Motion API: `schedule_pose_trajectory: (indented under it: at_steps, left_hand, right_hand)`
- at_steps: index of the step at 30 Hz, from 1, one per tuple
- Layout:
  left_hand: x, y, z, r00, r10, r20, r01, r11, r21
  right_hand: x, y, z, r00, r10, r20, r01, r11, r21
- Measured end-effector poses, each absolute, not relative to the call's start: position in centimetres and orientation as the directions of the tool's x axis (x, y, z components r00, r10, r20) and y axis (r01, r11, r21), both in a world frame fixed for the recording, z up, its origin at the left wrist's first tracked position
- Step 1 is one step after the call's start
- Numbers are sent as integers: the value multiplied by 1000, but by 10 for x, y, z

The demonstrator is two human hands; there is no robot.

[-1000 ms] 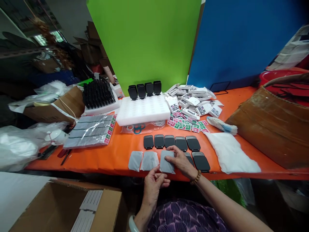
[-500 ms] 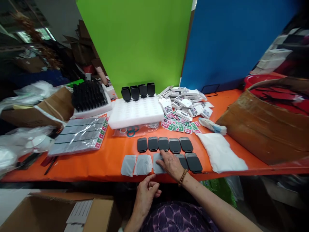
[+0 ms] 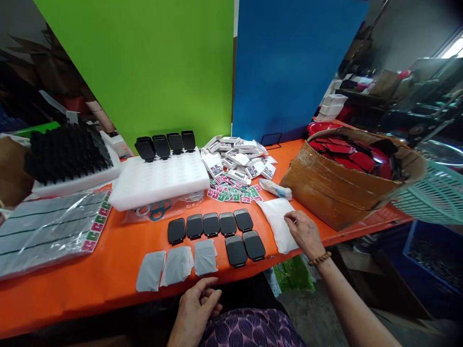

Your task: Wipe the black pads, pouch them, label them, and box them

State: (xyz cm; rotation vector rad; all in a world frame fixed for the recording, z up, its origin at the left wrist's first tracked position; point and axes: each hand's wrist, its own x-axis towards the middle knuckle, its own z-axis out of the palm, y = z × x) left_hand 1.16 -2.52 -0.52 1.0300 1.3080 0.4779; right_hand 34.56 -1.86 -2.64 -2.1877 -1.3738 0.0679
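My right hand [image 3: 306, 233], with a beaded bracelet on the wrist, is over a stack of thin white sheets [image 3: 278, 226]. Its thumb and fingertips are pinched together; anything between them is too small to make out. My left hand [image 3: 198, 308] rests by the table's front edge, holding nothing, fingers loosely curled and apart from the thumb. Just beyond it lie three black plates under thin white film, looking grey, the nearest wrapped plate [image 3: 205, 258] among them. Bare black plates lie in a back row [image 3: 211, 224], and two more, including a front black plate [image 3: 236, 250], lie to the right.
A white foam tray [image 3: 162, 178] with black pieces stands behind. Small white boxes [image 3: 237, 156] and printed cards [image 3: 231, 190] are heaped beside it. On the right stands a cardboard box [image 3: 325, 188] of red parts; a bagged grey stack [image 3: 54, 221] lies left.
My right hand has left the third wrapped plate and moved right to the white stack. The view has turned right. My left hand stays near the table edge.
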Motion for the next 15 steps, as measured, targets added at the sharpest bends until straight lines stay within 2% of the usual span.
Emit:
schedule_pose_trajectory:
  at_steps: [3, 6, 15]
  left_hand:
    - [19, -26, -1, 273, 787, -553, 258, 494, 830]
    - [23, -27, 2, 284, 790, -544, 261, 482, 836]
    - [25, -26, 4, 293, 802, -521, 293, 444, 847]
  right_hand:
    - [365, -17, -41, 480, 865, 142, 832, -399, -384]
    - [364, -7, -49, 479, 871, 112, 835, -413, -363]
    - [368, 12, -58, 557, 815, 163, 764, -425, -486]
